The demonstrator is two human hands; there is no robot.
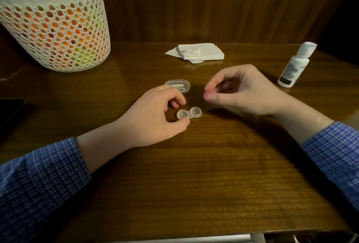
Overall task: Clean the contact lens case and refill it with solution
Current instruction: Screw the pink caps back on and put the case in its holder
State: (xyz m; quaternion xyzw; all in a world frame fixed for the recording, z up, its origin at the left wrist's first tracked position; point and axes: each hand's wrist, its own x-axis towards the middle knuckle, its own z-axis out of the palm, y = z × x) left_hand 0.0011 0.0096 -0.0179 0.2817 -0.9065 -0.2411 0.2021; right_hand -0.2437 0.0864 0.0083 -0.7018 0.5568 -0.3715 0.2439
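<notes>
the left hand (155, 115) curls round the small clear plastic two-cup lens case (189, 113) on the middle of the brown wooden table (213, 174), thumb touching its near left cup. the right hand (240, 90) hovers just right of it, fingers curled, pinching a small pink cap (208, 93). the white solution bottle (296, 64) stands far right.

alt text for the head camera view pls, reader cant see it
A person's left hand grips a clear contact lens case on a wooden table while the right hand pinches a small pink piece above it. Tissues, a solution bottle and a mesh basket sit behind.
</notes>
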